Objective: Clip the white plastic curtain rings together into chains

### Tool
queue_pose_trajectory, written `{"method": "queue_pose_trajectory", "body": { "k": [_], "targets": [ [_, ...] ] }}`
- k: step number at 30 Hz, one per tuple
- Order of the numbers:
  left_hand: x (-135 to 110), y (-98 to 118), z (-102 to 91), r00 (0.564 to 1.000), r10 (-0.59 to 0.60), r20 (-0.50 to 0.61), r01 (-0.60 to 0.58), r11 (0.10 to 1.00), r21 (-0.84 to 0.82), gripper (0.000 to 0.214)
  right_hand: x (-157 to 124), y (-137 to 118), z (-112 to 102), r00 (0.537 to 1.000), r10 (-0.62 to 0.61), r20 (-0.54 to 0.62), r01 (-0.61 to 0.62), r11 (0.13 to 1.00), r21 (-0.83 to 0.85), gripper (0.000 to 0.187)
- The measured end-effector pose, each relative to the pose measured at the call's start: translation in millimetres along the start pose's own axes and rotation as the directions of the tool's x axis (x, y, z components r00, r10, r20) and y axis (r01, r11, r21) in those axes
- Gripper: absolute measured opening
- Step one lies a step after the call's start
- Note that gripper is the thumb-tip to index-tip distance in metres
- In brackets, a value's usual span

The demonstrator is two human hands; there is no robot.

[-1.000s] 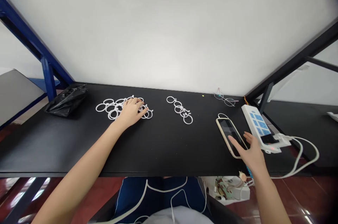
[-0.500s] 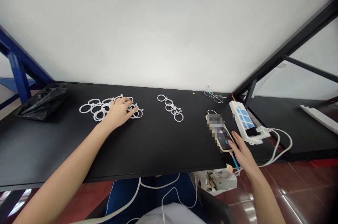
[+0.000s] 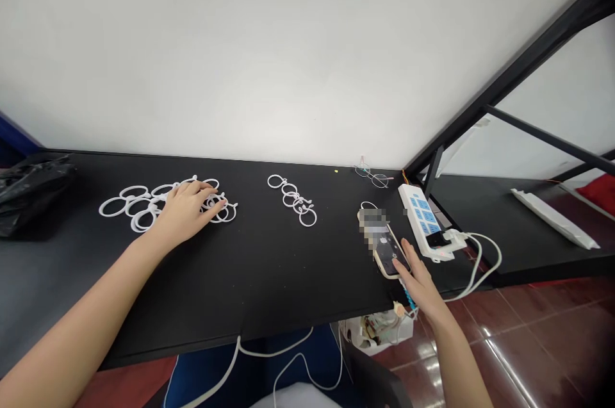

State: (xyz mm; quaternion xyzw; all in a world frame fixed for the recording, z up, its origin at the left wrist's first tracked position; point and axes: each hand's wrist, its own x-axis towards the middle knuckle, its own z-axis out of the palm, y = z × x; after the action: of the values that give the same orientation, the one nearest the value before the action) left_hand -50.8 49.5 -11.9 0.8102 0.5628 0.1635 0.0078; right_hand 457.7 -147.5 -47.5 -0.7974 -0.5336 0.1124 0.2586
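My left hand (image 3: 185, 214) lies flat, fingers spread, on a heap of white plastic rings (image 3: 139, 203) on the black table (image 3: 269, 267). A second, smaller chain of white rings (image 3: 293, 198) lies to the right of it, untouched. My right hand (image 3: 417, 277) reaches over the table's front edge, its outstretched fingers touching the lit screen of a phone (image 3: 384, 244) in a cream case. Neither hand grips anything.
A white and blue power strip (image 3: 423, 216) with a plugged white cable (image 3: 475, 267) lies right of the phone. Glasses (image 3: 372, 174) rest at the back by the white wall. A black plastic bag (image 3: 29, 190) sits far left. A black frame post (image 3: 480, 88) rises at right.
The view has swung to the right, so everything has slid left in the picture. The phone screen went from dark to lit. My right fingers have shifted toward the phone's near end. My left hand has stayed on the rings.
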Motion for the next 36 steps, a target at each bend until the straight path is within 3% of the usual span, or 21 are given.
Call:
{"method": "queue_pose_trajectory", "body": {
  "k": [25,28,31,33,36],
  "targets": [
    [-1.0,3.0,-4.1,1.0,0.001,0.013,-0.002,0.999,0.042,0.043,0.4,-0.6,-1.8,0.998,0.048,0.052,-0.05,0.998,0.035,0.067],
    [-0.7,2.3,-3.6,1.0,0.003,-0.005,-0.003,1.0,0.031,0.044,-0.1,-4.3,-3.3,0.996,0.082,0.041,-0.086,0.991,0.101,0.068],
    [-0.1,0.8,-1.6,0.999,0.002,-0.041,-0.002,1.0,0.01,0.044,-1.0,-20.9,-10.9,0.991,0.135,0.004,-0.13,0.948,0.289,0.071],
    [0.3,0.4,-0.9,0.999,0.013,-0.052,-0.013,1.0,-0.001,0.043,-2.3,-44.1,-17.3,0.976,0.179,-0.122,-0.117,0.911,0.395,0.069],
    [0.9,0.5,-1.3,0.998,0.024,-0.063,-0.025,1.0,-0.014,0.04,-5.0,-95.3,-18.9,0.932,0.115,-0.344,0.071,0.873,0.483,0.05]
  ]
}}
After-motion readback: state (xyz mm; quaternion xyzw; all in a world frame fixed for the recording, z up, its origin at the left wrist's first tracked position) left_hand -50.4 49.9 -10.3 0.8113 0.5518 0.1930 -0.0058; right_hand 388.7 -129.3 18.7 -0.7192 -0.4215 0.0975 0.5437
